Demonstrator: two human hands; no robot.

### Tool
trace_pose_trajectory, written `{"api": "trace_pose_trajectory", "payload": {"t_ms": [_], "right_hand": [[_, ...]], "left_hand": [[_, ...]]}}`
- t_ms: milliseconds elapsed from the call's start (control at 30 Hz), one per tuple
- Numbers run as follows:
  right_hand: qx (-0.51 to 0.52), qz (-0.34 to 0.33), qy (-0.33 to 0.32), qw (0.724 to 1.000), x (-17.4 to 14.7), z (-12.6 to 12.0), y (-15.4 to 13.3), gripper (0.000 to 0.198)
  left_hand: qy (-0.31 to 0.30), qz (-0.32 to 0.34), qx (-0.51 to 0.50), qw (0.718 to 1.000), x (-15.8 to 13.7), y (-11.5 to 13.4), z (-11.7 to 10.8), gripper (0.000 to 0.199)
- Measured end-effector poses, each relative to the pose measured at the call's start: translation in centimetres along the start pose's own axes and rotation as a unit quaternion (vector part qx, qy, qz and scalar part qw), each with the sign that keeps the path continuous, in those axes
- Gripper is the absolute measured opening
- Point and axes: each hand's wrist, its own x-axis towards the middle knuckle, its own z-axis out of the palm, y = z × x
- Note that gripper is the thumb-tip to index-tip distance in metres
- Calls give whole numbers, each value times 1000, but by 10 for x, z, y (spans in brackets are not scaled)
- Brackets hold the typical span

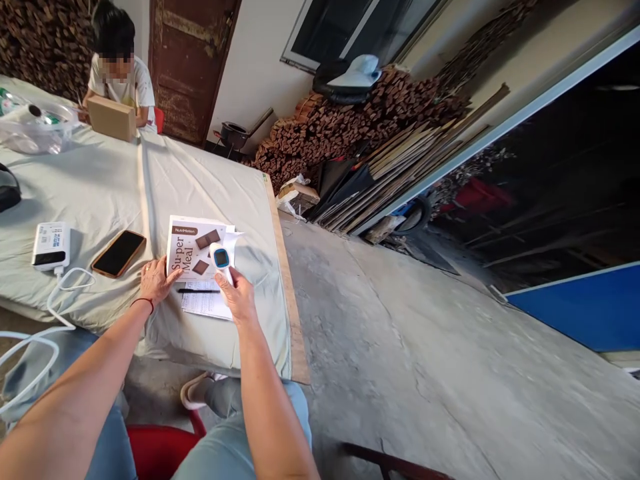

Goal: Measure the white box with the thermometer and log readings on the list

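Note:
My right hand [238,293] is closed round the handle of a white infrared thermometer [221,257], whose small blue-framed screen faces up toward me. The thermometer is over the right side of a white box [195,240] printed "NutriMotion Su-per Meal" with brown squares. At the box's lower left edge, my left hand [156,279] grips it, thumb on the front. Just below the box lie a black pen [197,291] and printed papers [207,305]. A dark-screened phone [119,253] rests to the left of my left hand.
A power bank [51,247] with a white cable [60,293] is on the cloth-covered table [200,180]. Across it sits another person [120,80] behind a cardboard box [111,119]. A clear plastic tub [45,130] stands far left. The table's wooden edge [287,287] runs along the right.

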Motion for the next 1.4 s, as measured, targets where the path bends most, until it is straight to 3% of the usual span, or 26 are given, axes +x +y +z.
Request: {"api": "trace_pose_trajectory", "payload": {"t_ms": [133,233,333,467,533,633,700,800,867,933,1033,1133,1233,1333,1400], "right_hand": [[-158,-4,71,985,-14,-43,34,61],[-336,28,106,935,-22,-75,69,53],[-442,17,98,891,-26,-88,89,44],[-502,-74,93,857,-24,-60,83,33],[-507,-101,22,855,-18,-33,73,29],[-535,-73,-49,841,-9,-1,62,27],[-551,-68,-81,828,-8,5,59,24],[-551,-101,-133,818,-19,-12,60,20],[-530,-110,-154,827,-30,-32,63,16],[-485,-99,-147,857,-42,-51,67,13],[-353,-59,-65,931,-56,-64,71,16],[-189,-43,48,980,-65,-50,74,23],[-104,-28,97,989,-67,-26,76,25],[-97,1,84,992,-67,-10,79,26],[-106,12,74,991,-68,-6,83,25]], "left_hand": [[7,12,-21,1000,0,1,1,55],[10,17,-40,999,0,1,5,56],[12,17,-54,998,0,0,7,60],[12,31,-64,997,-1,-1,6,63],[15,40,-63,997,-1,-1,4,63],[9,47,-55,997,-1,-2,0,63],[1,55,-47,997,-2,-3,-2,63],[-14,86,-35,996,-8,-4,-3,59],[-19,102,-18,994,-16,-4,-2,56],[-1,87,4,996,-29,-3,1,57],[46,34,13,998,-55,4,5,50],[46,11,7,999,-81,16,7,31],[17,91,23,995,-98,29,9,27],[-41,205,29,977,-104,37,11,35],[-73,245,32,966,-104,40,11,36]]}}
